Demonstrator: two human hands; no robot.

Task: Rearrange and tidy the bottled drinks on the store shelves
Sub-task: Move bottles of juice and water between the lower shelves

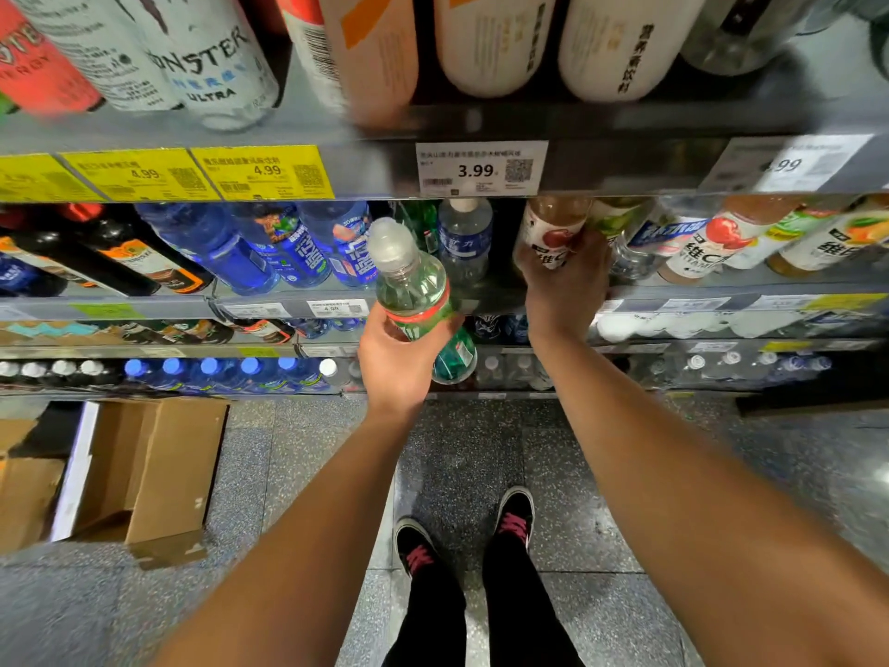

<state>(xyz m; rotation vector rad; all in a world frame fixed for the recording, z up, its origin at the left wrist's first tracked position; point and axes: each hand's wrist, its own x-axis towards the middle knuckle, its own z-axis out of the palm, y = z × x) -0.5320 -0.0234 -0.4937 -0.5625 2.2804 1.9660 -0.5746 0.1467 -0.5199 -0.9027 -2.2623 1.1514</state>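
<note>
My left hand (pixel 397 363) grips a clear green-tinted bottle (pixel 412 281) with a white cap and red label band, held tilted in front of the middle shelf. My right hand (pixel 570 281) is wrapped around a pale bottle with an apple label (pixel 551 228) standing at the shelf's front, right of a gap. Behind the gap stands a clear water bottle with a blue label (pixel 465 238). Blue sports-drink bottles (pixel 308 247) fill the shelf to the left, and white vitamin-drink bottles (pixel 712 243) stand to the right.
The upper shelf (pixel 365 180) with price tags overhangs close above the hands, carrying energy-drink cans (pixel 211 60) and white bottles (pixel 495 40). Lower shelves hold more bottles (pixel 211 373). An open cardboard box (pixel 144 469) lies on the floor at left. My shoes (pixel 462 527) stand below.
</note>
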